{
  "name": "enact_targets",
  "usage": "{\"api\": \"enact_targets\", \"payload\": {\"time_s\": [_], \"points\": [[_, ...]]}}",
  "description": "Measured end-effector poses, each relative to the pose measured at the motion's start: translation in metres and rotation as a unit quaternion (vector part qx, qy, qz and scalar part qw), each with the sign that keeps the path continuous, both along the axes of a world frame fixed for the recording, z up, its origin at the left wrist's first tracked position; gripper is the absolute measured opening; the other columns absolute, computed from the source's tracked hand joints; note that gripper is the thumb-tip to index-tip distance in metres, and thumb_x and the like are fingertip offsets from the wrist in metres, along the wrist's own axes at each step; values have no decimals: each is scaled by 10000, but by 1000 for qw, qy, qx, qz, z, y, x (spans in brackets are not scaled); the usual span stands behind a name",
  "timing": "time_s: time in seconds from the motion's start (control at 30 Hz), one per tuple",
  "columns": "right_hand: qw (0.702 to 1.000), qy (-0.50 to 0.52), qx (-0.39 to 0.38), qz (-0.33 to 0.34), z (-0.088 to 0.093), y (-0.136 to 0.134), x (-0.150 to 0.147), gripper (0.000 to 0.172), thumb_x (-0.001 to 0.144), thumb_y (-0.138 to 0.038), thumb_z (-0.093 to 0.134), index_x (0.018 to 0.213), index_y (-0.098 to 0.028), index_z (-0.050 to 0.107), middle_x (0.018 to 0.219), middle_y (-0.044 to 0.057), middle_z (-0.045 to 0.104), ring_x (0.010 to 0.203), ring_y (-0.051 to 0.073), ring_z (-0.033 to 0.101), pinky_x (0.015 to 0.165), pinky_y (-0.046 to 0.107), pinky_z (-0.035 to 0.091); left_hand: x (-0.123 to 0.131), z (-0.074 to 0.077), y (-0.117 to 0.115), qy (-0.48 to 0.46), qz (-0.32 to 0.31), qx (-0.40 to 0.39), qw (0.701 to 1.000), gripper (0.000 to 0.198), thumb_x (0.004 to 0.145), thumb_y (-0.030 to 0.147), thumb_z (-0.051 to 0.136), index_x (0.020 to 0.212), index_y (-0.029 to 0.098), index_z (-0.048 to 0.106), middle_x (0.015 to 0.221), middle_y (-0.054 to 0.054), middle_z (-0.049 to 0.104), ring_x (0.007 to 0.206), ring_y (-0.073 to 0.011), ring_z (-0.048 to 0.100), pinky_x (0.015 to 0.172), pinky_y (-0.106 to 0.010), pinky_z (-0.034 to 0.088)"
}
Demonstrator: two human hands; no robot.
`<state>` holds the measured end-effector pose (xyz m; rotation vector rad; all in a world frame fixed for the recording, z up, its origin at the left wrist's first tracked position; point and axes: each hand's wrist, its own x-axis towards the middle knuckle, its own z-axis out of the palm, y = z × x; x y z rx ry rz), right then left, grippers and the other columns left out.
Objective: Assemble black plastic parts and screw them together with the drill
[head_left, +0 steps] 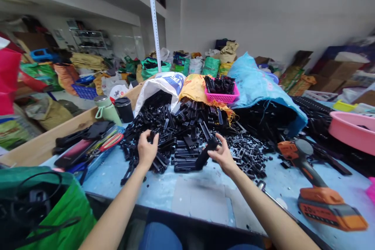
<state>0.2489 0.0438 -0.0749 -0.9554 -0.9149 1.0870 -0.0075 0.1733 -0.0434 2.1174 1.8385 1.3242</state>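
Observation:
A big heap of black plastic parts spills from sacks onto the light blue table. My left hand reaches into the near left side of the heap, its fingers curled around black parts there. To the right, my right hand pinches one end of a long black part, which slants down toward the table. Both forearms stretch in from the bottom edge.
An orange cordless drill lies at the right. A pink basket of black parts sits atop the heap, beside white, yellow and blue sacks. A green mug, black cup, scissors, green bag and pink basin surround the work area.

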Motion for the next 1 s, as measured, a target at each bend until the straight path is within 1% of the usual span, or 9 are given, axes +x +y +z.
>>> {"api": "enact_targets", "payload": {"time_s": [0.1,0.2,0.33,0.4,0.47,0.53,0.63,0.83,1.0], "points": [[982,-178,13,55,-24,-60,6,650,670,-309,700,1194,-218,326,1011,57,495,958,182,570,865,343,445,-3,-10,-55,-40,-211,132,968,240,848,292,530,1008,114,554,899,-11,602,823,-71,572,772,-146,451],[867,-492,-12,76,-40,-101,15,280,719,-235,633,987,-178,573,955,55,541,906,164,519,805,311,423,0,-23,-106,33,-318,101,942,282,890,198,441,1133,105,549,1051,-41,590,989,-69,551,883,-145,429],[733,-670,-1,112,-41,-105,-6,493,845,-347,532,1314,-211,470,1137,86,514,1076,249,436,950,441,317,14,-39,-146,-3,-373,-83,924,405,924,320,347,1181,104,573,1016,-83,604,716,-75,578,780,-203,492],[794,-600,-25,89,-39,-95,-27,458,918,-406,369,1304,-185,479,1090,116,513,983,238,486,895,439,374,24,-43,-158,-63,-386,-173,904,476,917,390,330,1208,92,560,1036,-112,591,582,-64,543,709,-221,511],[916,-381,-83,93,-34,-86,-45,627,904,-570,277,1368,-157,362,1038,137,515,779,175,546,744,371,469,34,-44,-166,-131,-391,-243,878,515,904,419,349,1253,80,520,1056,-132,572,506,-50,514,576,-207,500],[969,-173,-126,127,-27,-83,-57,848,817,-718,305,1423,-134,204,848,97,532,581,120,516,569,288,477,41,-43,-172,-157,-381,-234,881,478,894,391,401,1242,89,530,1077,-119,574,665,-78,590,654,-199,515],[977,-143,-93,129,-17,-85,-58,843,805,-658,431,1418,-111,243,689,37,493,505,82,461,487,215,440,45,-37,-177,-128,-375,-115,911,357,883,279,467,1169,102,587,1039,-61,602,991,-73,562,891,-148,450],[882,-446,148,7,-11,-92,-46,444,868,-298,523,1270,-111,497,1099,96,570,989,152,557,838,259,482,45,-27,-185,-92,-379,-43,920,301,867,184,484,1126,100,612,846,-53,562,801,-41,548,670,-88,462],[932,-323,142,-80,-16,-93,-77,462,898,-197,464,1357,-195,409,1161,68,543,723,62,588,622,160,507,59,-30,-196,-161,-289,53,942,317,858,83,463,1157,84,568,969,-71,552,929,-36,534,823,-91,449]]}}
